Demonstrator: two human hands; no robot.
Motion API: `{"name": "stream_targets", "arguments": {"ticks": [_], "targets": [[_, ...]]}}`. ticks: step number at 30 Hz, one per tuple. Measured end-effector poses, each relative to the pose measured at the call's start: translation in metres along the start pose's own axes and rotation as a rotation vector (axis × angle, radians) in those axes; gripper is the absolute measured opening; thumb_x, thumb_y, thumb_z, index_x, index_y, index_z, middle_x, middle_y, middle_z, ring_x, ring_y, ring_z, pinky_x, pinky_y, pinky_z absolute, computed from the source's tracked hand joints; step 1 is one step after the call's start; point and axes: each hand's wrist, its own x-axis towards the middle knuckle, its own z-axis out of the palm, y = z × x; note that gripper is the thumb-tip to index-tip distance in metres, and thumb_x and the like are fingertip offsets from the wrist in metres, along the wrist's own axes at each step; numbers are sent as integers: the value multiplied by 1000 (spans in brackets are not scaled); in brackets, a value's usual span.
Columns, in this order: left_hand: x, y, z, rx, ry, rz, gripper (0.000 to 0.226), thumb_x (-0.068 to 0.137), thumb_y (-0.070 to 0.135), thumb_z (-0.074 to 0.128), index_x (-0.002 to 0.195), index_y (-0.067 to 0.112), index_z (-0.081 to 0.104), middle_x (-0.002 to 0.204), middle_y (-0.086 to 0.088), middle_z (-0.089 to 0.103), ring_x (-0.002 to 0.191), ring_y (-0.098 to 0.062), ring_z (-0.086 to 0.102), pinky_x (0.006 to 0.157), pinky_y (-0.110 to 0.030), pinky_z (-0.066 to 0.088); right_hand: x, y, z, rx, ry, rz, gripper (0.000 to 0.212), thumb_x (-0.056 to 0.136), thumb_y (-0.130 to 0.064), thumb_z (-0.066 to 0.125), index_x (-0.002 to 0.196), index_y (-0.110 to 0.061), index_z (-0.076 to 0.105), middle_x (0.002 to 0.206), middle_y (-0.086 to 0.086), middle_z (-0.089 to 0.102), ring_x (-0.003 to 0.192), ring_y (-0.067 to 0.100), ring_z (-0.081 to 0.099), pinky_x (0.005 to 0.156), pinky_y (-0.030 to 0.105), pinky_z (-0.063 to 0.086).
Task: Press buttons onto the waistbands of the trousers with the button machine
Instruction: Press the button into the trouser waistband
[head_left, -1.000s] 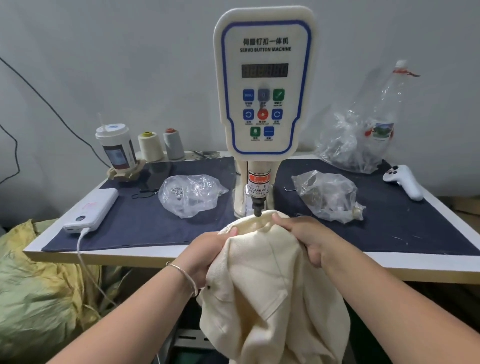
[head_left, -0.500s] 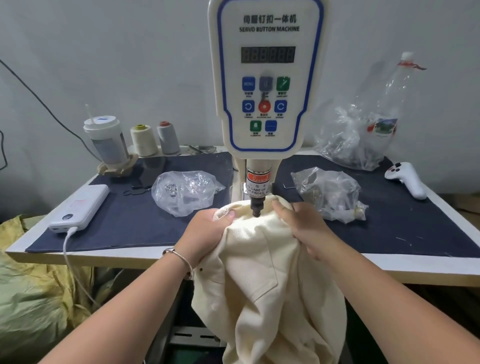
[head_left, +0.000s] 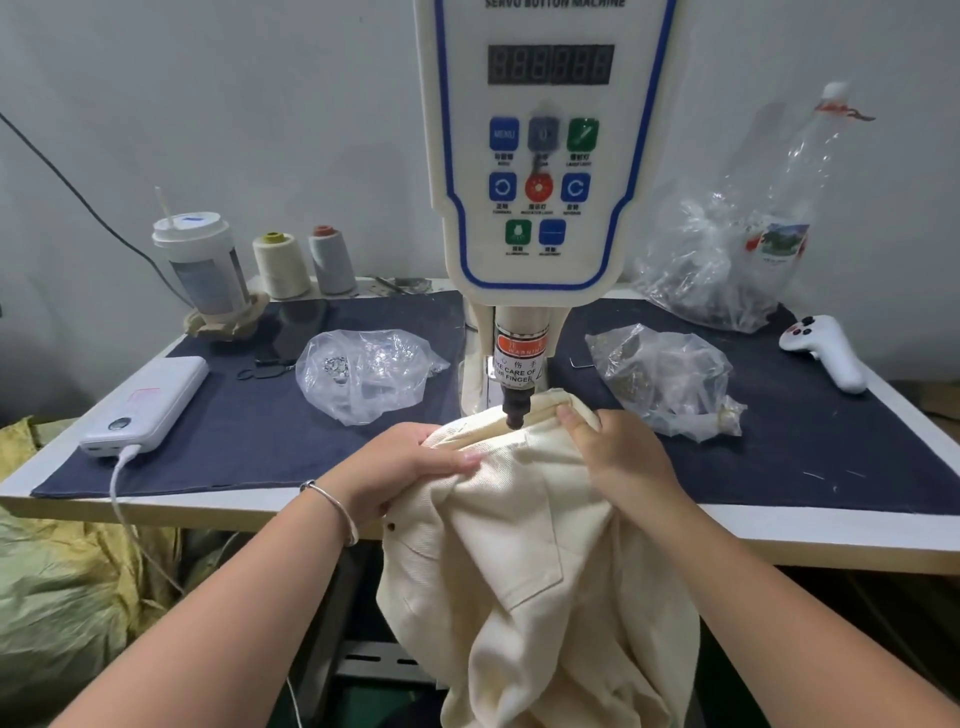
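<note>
Cream trousers (head_left: 524, 561) hang over the table's front edge, their waistband lying under the black punch tip (head_left: 515, 411) of the white button machine (head_left: 540, 156). My left hand (head_left: 400, 467) grips the cloth left of the punch, thumb on top. My right hand (head_left: 618, 457) pinches the waistband just right of the punch, fingertips close to it. Two clear bags of metal buttons (head_left: 363, 374) (head_left: 660, 379) lie either side of the machine.
On the dark blue mat (head_left: 249, 431) lie a white power bank (head_left: 150, 405) with cable and a white controller (head_left: 826, 353). A cup (head_left: 200, 265), two thread cones (head_left: 301, 265) and a large plastic bag (head_left: 727, 260) stand at the back. Yellow-green sacks (head_left: 62, 597) lie lower left.
The view has closed in on the machine. Both hands have pushed the waistband further under the punch, and my left thumb has slid along the top of the cloth.
</note>
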Motion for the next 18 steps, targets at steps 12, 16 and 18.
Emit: {"name": "stream_targets", "arguments": {"ticks": [12, 16, 18], "targets": [[-1, -6, 11, 119, 113, 133, 45, 90, 46, 63, 103, 3, 68, 90, -7, 70, 82, -16, 63, 77, -30, 48, -3, 2, 0, 250, 10, -54, 62, 94, -48, 49, 44, -20, 24, 34, -9, 28, 35, 6, 33, 42, 19, 30], [6, -10, 20, 260, 236, 183, 58, 97, 46, 52, 94, -11, 61, 78, -6, 56, 74, -15, 51, 72, -32, 39, -6, 1, 1, 188, 18, -33, 61, 93, -53, 46, 47, -19, 27, 36, -9, 34, 43, 9, 35, 50, 30, 27], [7, -14, 20, 320, 281, 210, 58, 97, 47, 51, 83, -9, 59, 73, -5, 50, 70, -14, 45, 69, -32, 35, -10, 0, 4, 136, 6, -19, 58, 93, -56, 43, 49, -19, 32, 45, -8, 39, 49, 14, 41, 53, 32, 29]]}}
